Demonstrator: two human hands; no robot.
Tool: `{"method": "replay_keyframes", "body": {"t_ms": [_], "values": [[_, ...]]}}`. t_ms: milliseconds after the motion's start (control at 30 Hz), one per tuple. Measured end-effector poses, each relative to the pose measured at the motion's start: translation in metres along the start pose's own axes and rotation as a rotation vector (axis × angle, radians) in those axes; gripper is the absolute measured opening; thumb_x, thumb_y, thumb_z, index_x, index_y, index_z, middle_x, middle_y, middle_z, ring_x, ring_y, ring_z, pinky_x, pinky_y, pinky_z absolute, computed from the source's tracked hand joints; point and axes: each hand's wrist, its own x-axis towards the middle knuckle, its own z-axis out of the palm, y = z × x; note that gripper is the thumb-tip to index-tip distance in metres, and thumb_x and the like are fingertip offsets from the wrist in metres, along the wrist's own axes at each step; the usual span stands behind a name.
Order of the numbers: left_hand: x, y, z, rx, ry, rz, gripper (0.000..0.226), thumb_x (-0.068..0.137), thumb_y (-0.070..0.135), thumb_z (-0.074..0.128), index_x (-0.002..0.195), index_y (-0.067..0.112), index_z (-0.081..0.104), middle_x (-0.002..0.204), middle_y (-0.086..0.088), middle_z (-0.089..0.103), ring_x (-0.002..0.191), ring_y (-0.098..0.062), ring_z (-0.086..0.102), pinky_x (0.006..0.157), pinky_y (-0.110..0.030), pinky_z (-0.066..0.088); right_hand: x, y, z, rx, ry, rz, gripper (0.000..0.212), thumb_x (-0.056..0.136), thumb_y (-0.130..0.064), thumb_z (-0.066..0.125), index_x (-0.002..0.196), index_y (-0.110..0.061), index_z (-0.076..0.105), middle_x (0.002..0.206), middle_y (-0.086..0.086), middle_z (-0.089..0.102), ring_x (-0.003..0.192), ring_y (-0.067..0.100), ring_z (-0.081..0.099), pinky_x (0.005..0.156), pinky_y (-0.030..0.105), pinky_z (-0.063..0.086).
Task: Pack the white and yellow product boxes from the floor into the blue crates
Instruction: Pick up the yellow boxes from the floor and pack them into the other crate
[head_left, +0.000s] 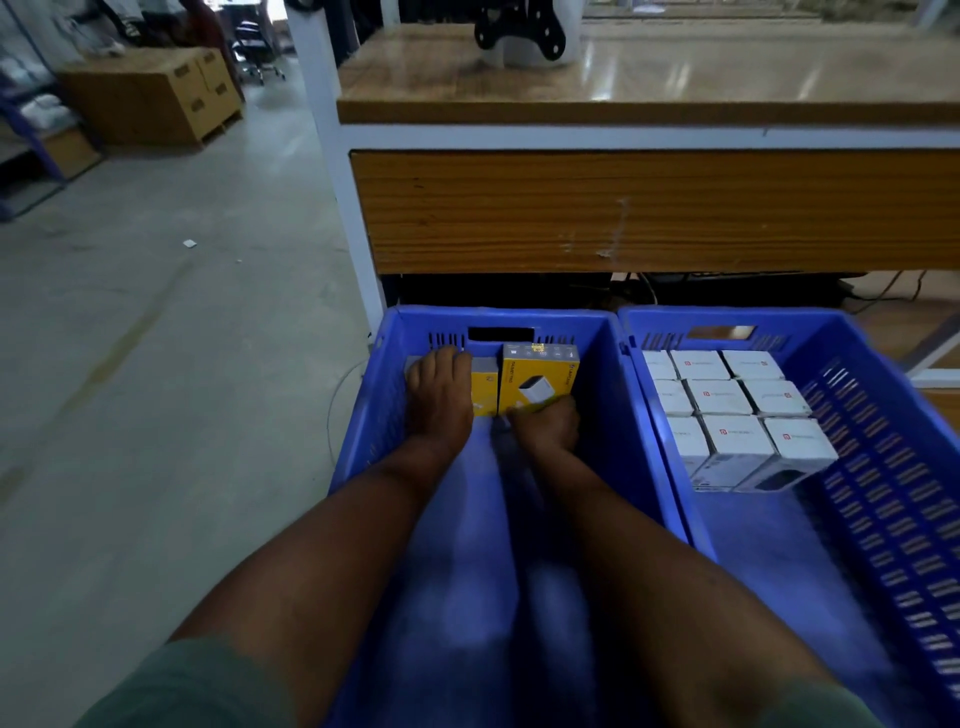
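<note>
Both hands (439, 395) on yellow boxes (537, 376)

Two crates sit side by side on the floor (156, 364) before the counter (649, 93). Boxes (537, 382) stand at the far end of the left crate (597, 395); more boxes (727, 410) fill the right crate's (883, 467) far end.

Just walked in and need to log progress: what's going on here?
A person is packing yellow boxes into the left blue crate. The left hand lies flat on one yellow box at the far end; the right hand grips the near end of a second yellow box beside it. The right blue crate already holds white boxes in rows.
</note>
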Motion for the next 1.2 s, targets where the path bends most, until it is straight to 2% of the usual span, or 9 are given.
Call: {"method": "replay_keyframes", "body": {"t_ms": [100, 400, 533, 667, 733, 867, 967, 1067, 1200], "values": [[-0.008, -0.003, -0.021, -0.113, -0.019, -0.038, 0.044, 0.071, 0.01, 0.072, 0.114, 0.014, 0.063, 0.114, -0.008, 0.06, 0.106, -0.031, 0.056, 0.092, -0.041, 0.043, -0.021, 0.001, -0.011, -0.055, -0.066, -0.071, 0.028, 0.086, -0.023, 0.074, 0.109, -0.012, 0.064, 0.113, 0.009, 0.068, 0.105, 0.032, 0.068, 0.084, 0.035, 0.057], [-0.053, -0.007, -0.092, -0.416, -0.077, -0.085, 0.031, 0.077, 0.013, 0.061, 0.108, 0.015, 0.064, 0.113, -0.008, 0.062, 0.11, -0.032, 0.055, 0.091, -0.044, 0.048, -0.096, -0.01, -0.031, 0.071, -0.285, -0.264, 0.012, 0.083, -0.021, 0.066, 0.095, -0.023, 0.065, 0.094, 0.001, 0.071, 0.091, 0.024, 0.068, 0.086, 0.047, 0.059], [-0.087, -0.003, -0.136, -0.421, -0.075, -0.083, 0.031, 0.079, 0.013, 0.066, 0.11, 0.016, 0.067, 0.115, -0.004, 0.066, 0.113, -0.025, 0.057, 0.092, -0.039, 0.05, -0.138, -0.013, -0.053, 0.086, -0.35, -0.36, 0.016, 0.086, -0.016, 0.064, 0.102, -0.017, 0.066, 0.088, 0.001, 0.069, 0.081, 0.022, 0.066, 0.068, 0.036, 0.055], [-0.133, -0.009, -0.181, -0.437, -0.066, -0.067, 0.029, 0.079, 0.02, 0.065, 0.108, 0.023, 0.068, 0.113, -0.002, 0.069, 0.109, -0.025, 0.063, 0.087, -0.043, 0.055, -0.195, -0.007, -0.074, 0.016, -0.378, -0.503, 0.011, 0.079, -0.023, 0.06, 0.073, -0.014, 0.064, 0.082, 0.015, 0.07, 0.085, 0.039, 0.07, 0.068, 0.052, 0.057], [-0.16, -0.012, -0.204, -0.438, -0.023, -0.062, 0.027, 0.08, 0.021, 0.065, 0.107, 0.022, 0.068, 0.111, -0.002, 0.07, 0.107, -0.025, 0.064, 0.086, -0.043, 0.055, -0.225, 0.001, -0.086, -0.002, -0.393, -0.565, 0.015, 0.084, -0.021, 0.06, 0.07, -0.015, 0.059, 0.084, 0.02, 0.068, 0.087, 0.043, 0.069, 0.064, 0.052, 0.055], [-0.227, -0.019, -0.251, -0.478, 0.079, -0.048, 0.026, 0.081, 0.025, 0.064, 0.106, 0.019, 0.07, 0.103, -0.002, 0.07, 0.099, -0.024, 0.066, 0.083, -0.041, 0.056, -0.304, 0.014, -0.113, 0.042, -0.367, -0.677, 0.005, 0.09, -0.023, 0.065, 0.088, -0.018, 0.065, 0.086, 0.006, 0.071, 0.085, 0.027, 0.07, 0.074, 0.05, 0.058], [-0.297, -0.032, -0.293, -0.53, 0.126, -0.078, 0.021, 0.081, 0.026, 0.064, 0.101, 0.023, 0.069, 0.096, 0.0, 0.069, 0.09, -0.022, 0.065, 0.077, -0.037, 0.055, -0.377, 0.028, -0.119, 0.051, -0.394, -0.767, 0.004, 0.086, -0.029, 0.067, 0.084, -0.026, 0.065, 0.078, -0.004, 0.069, 0.077, 0.018, 0.069, 0.071, 0.041, 0.056], [-0.38, -0.048, -0.335, -0.515, 0.184, -0.102, 0.018, 0.082, 0.029, 0.063, 0.099, 0.024, 0.066, 0.091, -0.001, 0.067, 0.086, -0.024, 0.063, 0.072, -0.035, 0.052, -0.456, 0.055, -0.113, 0.073, -0.495, -0.832, 0.005, 0.078, -0.034, 0.066, 0.079, -0.029, 0.066, 0.073, -0.008, 0.069, 0.074, 0.014, 0.069, 0.073, 0.038, 0.058], [-0.515, -0.082, -0.379, -0.506, 0.219, -0.314, 0.018, 0.085, 0.023, 0.062, 0.102, 0.027, 0.066, 0.095, 0.003, 0.068, 0.087, -0.018, 0.063, 0.075, -0.033, 0.052, -0.554, 0.098, -0.093, 0.025, -0.709, -0.9, 0.007, 0.086, -0.023, 0.07, 0.085, -0.029, 0.068, 0.079, -0.004, 0.072, 0.075, 0.014, 0.071, 0.072, 0.036, 0.058]]}}
